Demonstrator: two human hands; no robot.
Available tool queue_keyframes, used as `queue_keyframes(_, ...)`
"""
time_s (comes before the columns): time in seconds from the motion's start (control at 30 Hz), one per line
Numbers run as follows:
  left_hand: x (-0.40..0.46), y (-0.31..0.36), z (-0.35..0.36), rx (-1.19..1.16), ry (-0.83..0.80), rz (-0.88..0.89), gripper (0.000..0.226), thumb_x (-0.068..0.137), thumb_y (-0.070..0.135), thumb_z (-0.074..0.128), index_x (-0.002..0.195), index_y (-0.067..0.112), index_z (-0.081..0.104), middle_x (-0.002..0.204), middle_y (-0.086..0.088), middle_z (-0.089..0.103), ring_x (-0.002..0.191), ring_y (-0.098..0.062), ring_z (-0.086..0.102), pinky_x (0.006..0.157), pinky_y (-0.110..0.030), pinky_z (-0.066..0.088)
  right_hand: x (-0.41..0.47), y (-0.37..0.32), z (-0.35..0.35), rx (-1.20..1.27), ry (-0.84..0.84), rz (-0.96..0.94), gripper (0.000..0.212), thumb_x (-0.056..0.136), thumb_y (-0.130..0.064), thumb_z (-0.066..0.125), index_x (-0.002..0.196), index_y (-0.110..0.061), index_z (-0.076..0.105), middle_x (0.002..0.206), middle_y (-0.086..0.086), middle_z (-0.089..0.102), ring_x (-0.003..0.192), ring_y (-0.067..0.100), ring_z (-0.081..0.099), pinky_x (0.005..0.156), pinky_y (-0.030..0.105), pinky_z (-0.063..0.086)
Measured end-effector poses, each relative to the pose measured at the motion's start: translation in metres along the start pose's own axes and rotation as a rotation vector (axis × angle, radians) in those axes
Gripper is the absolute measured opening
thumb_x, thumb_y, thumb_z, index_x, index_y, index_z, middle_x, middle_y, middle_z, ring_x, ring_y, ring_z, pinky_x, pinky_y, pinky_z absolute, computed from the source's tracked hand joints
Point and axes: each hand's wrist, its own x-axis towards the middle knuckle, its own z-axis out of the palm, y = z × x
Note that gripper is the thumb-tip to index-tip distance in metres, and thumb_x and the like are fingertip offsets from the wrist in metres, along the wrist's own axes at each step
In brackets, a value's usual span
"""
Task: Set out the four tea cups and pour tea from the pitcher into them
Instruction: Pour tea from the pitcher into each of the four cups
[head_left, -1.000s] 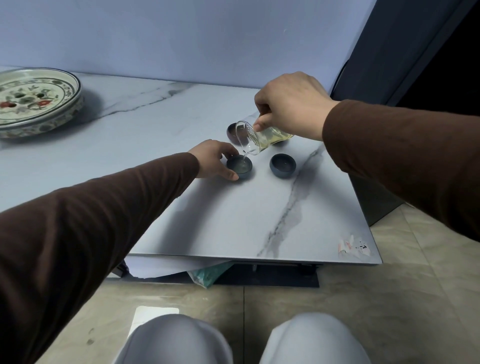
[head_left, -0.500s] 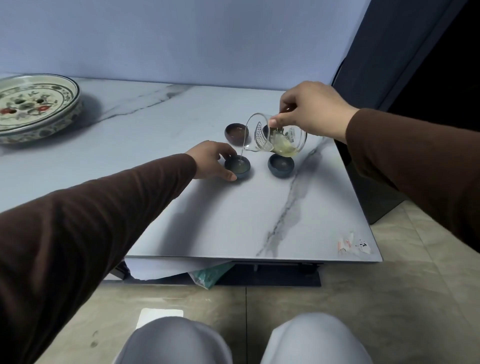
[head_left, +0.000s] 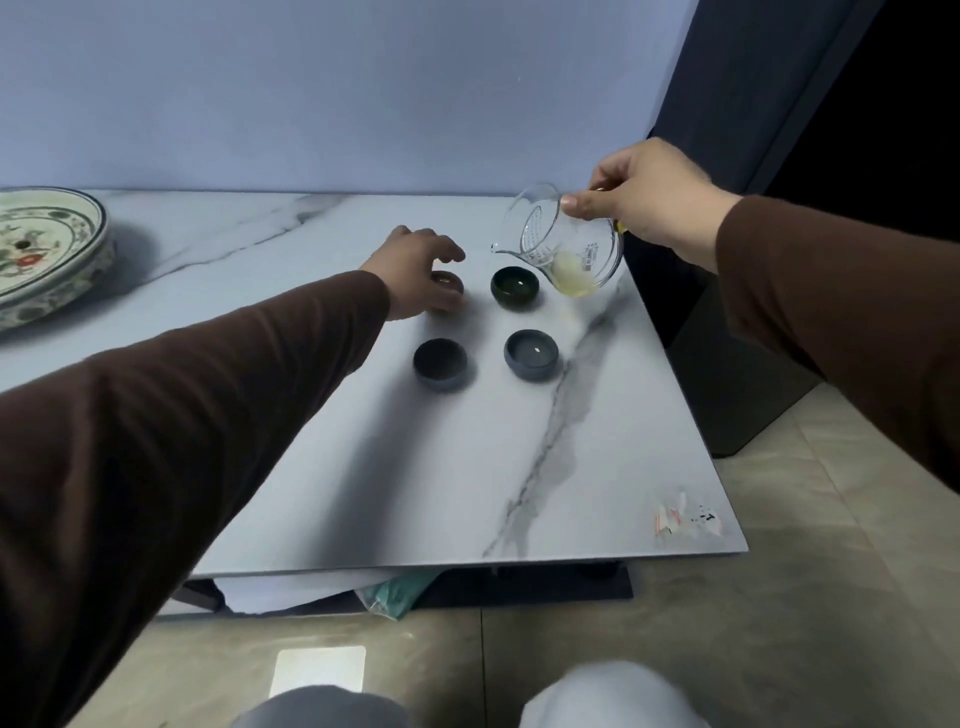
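A: What's on the marble table (head_left: 363, 467)?

B: A painted plate (head_left: 47, 254) far left; four tea cups in a square near the right edge.

A: The hands?

B: The right hand (head_left: 649, 200) pinches the glass pitcher (head_left: 563, 244) by its rim, tilted above the dark green cup (head_left: 515, 287), a little tea inside. The left hand (head_left: 423, 273) curls around the brown cup (head_left: 448, 284); it looks like contact, though blurred. The black cup (head_left: 439, 363) and grey cup (head_left: 531, 355) stand nearer.

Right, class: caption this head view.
Right hand tilts clear glass pitcher above four small round cups; left hand touches brown cup.
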Motion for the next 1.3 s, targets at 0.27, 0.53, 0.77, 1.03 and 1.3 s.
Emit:
queue_keyframes(0.27, 0.059, 0.018, 0.027, 0.178, -0.096, 0.016, 0.077, 0.068, 0.060, 0.072, 0.134, 0.025, 0.051, 0.127, 0.004, 0.059, 0.121, -0.023, 0.037, 0.097, -0.037, 0.040, 0.030, 0.006, 0.000, -0.302, -0.007, -0.107, 0.042, 0.073, -0.059, 0.074, 0.072, -0.018, 0.063, 0.072, -0.005, 0.062, 0.079, 0.020, 0.057, 0.067, 0.029, 0.038)
queue_keyframes(0.53, 0.077, 0.023, 0.042, 0.182, -0.156, -0.033, 0.080, 0.063, 0.065, 0.070, 0.133, 0.031, 0.051, 0.126, 0.007, 0.060, 0.124, -0.021, 0.039, 0.098, -0.037, 0.040, 0.049, 0.006, 0.011, -0.478, -0.025, -0.212, 0.039, 0.075, -0.054, 0.075, 0.075, -0.016, 0.064, 0.076, 0.000, 0.065, 0.077, 0.024, 0.056, 0.065, 0.029, 0.034)
queue_keyframes(0.77, 0.076, 0.020, 0.047, 0.161, -0.151, -0.036, 0.070, 0.064, 0.059, 0.074, 0.126, 0.034, 0.056, 0.120, 0.005, 0.062, 0.120, -0.020, 0.041, 0.096, -0.036, 0.040, 0.054, 0.000, 0.018, -0.583, -0.049, -0.282, 0.037, 0.076, -0.048, 0.076, 0.072, -0.016, 0.058, 0.072, 0.001, 0.059, 0.078, 0.027, 0.053, 0.061, 0.030, 0.028)
queue_keyframes(1.03, 0.074, 0.019, 0.048, 0.081, -0.137, -0.071, 0.069, 0.061, 0.057, 0.078, 0.124, 0.037, 0.059, 0.107, 0.002, 0.056, 0.119, -0.020, 0.043, 0.094, -0.035, 0.043, 0.053, -0.004, 0.022, -0.653, -0.064, -0.338, 0.032, 0.077, -0.044, 0.076, 0.072, -0.020, 0.054, 0.080, 0.001, 0.062, 0.081, 0.028, 0.051, 0.067, 0.032, 0.032)
queue_keyframes(1.3, 0.074, 0.022, 0.047, 0.100, -0.136, -0.070, 0.068, 0.061, 0.058, 0.077, 0.123, 0.036, 0.059, 0.107, 0.000, 0.059, 0.118, -0.019, 0.043, 0.089, -0.032, 0.041, 0.052, -0.008, 0.017, -0.679, -0.052, -0.384, 0.031, 0.078, -0.044, 0.075, 0.075, -0.021, 0.055, 0.075, -0.002, 0.055, 0.078, 0.027, 0.047, 0.066, 0.032, 0.031)
